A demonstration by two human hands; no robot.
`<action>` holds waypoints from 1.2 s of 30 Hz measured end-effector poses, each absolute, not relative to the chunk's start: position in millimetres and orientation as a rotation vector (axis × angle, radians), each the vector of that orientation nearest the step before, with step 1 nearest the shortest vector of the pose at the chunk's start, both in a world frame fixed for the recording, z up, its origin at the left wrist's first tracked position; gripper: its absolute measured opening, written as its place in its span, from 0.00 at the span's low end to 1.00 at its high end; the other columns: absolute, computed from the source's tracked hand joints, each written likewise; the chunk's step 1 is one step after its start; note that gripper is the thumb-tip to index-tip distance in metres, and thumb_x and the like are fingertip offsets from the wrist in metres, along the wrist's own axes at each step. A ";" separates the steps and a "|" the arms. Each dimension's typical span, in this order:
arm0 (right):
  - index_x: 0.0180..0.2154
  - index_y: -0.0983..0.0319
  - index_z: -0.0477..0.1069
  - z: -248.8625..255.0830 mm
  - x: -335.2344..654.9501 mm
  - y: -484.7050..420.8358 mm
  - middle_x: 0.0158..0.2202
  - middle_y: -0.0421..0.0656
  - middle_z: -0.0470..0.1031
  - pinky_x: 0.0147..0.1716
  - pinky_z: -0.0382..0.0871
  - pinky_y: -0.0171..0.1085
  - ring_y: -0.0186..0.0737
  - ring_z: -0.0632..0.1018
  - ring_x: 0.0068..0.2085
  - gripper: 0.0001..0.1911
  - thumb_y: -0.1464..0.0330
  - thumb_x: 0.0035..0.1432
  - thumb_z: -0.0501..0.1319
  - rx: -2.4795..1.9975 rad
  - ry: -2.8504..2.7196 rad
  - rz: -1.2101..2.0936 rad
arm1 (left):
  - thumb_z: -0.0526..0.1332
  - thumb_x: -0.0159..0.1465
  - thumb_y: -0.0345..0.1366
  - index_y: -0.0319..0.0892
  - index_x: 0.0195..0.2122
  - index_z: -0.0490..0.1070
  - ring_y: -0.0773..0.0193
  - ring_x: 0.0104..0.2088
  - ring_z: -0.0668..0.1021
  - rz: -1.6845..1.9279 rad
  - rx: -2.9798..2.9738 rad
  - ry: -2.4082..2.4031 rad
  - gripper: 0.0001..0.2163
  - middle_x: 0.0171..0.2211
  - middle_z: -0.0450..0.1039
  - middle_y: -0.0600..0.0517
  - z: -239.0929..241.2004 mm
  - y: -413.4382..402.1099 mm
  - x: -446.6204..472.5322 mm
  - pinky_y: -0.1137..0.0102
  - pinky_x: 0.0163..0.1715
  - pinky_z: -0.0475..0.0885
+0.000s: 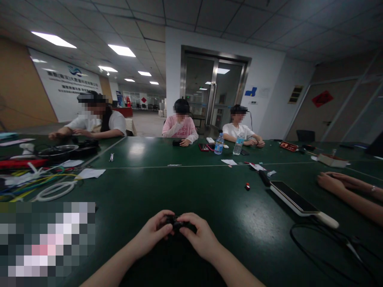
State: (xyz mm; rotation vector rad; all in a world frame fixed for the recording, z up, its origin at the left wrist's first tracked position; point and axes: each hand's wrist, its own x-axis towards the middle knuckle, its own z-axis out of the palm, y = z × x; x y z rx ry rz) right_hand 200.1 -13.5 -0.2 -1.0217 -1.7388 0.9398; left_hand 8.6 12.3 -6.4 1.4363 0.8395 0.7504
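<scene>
Close in front of me, at the near side of the dark green table, both my hands hold one small black object. My left hand has its thumb and fingers closed on the object's left side. On the right side, my right hand grips it with the thumb in front and fingers curled behind. Its kind cannot be made out, since the fingers cover much of it. Beyond my right hand lies a tiny red and silver piece.
A white device with a dark screen and a black cable lie right, near another person's hands. Coiled cables and a wrench are left. Two bottles stand ahead. Several people sit around the table.
</scene>
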 end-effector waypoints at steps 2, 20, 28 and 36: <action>0.39 0.54 0.73 0.6 200.4 -13.3 0.41 0.41 0.73 0.47 0.64 0.44 0.43 0.72 0.44 0.11 0.70 0.52 0.59 -1.020 -1.743 0.926 | 0.60 0.56 0.43 0.43 0.47 0.60 0.60 0.35 0.73 0.762 1.424 0.847 0.20 0.36 0.70 0.50 -7.4 12.9 8.0 0.68 0.31 0.67; 0.43 0.53 0.70 1.9 200.8 -14.9 0.43 0.40 0.73 0.45 0.63 0.44 0.45 0.72 0.45 0.16 0.70 0.50 0.60 -1.161 -1.703 0.981 | 0.62 0.54 0.42 0.43 0.44 0.63 0.61 0.35 0.73 0.761 1.388 0.820 0.18 0.34 0.70 0.51 -6.0 12.5 6.6 0.67 0.32 0.67; 0.42 0.53 0.70 5.0 199.8 -16.9 0.42 0.40 0.73 0.43 0.63 0.43 0.44 0.72 0.44 0.15 0.71 0.50 0.59 -1.141 -1.705 0.994 | 0.61 0.56 0.40 0.43 0.45 0.62 0.61 0.35 0.73 0.755 1.401 0.838 0.17 0.36 0.70 0.50 -5.9 12.5 6.5 0.67 0.32 0.67; 0.41 0.55 0.70 6.2 200.5 -16.4 0.40 0.40 0.73 0.43 0.63 0.41 0.43 0.72 0.43 0.13 0.70 0.51 0.59 -1.174 -1.764 0.959 | 0.61 0.55 0.41 0.43 0.45 0.62 0.61 0.34 0.73 0.739 1.406 0.841 0.17 0.34 0.70 0.51 -5.6 12.6 5.6 0.67 0.32 0.67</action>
